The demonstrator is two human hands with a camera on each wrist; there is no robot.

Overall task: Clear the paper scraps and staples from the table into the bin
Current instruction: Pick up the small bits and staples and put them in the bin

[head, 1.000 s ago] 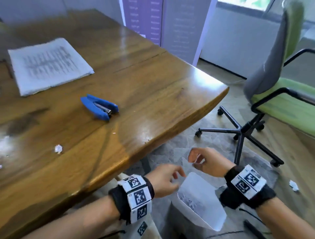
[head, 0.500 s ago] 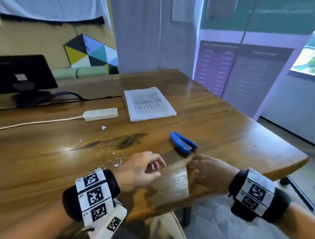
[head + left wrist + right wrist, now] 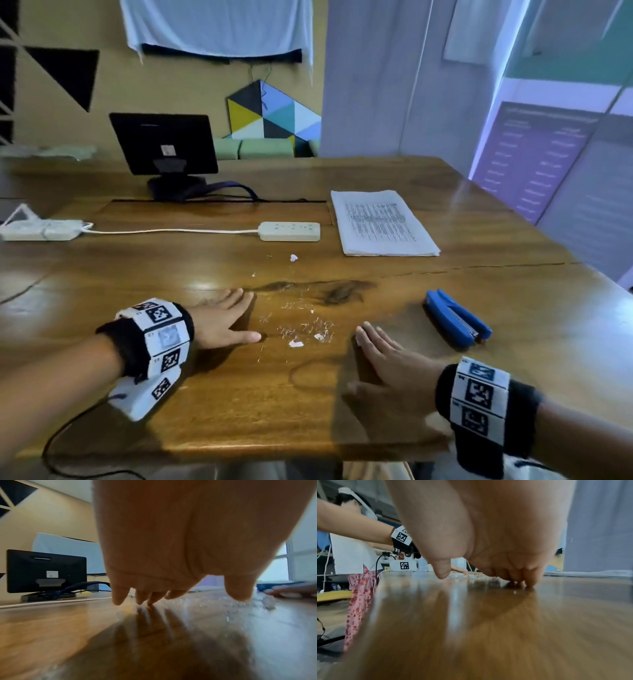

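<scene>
Both hands lie flat with straight fingers on the desk [image 3: 445, 421], left hand [image 3: 219, 323] and right hand [image 3: 390, 373] beside the staples [image 3: 301, 322] and paper scraps [image 3: 296, 343]. A blue stapler [image 3: 457, 318] sits near.

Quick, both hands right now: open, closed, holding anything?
Left hand: open, fingers straight on the table, left of the staples; holds nothing.
Right hand: open, flat on the table, right of the staples; holds nothing.
</scene>
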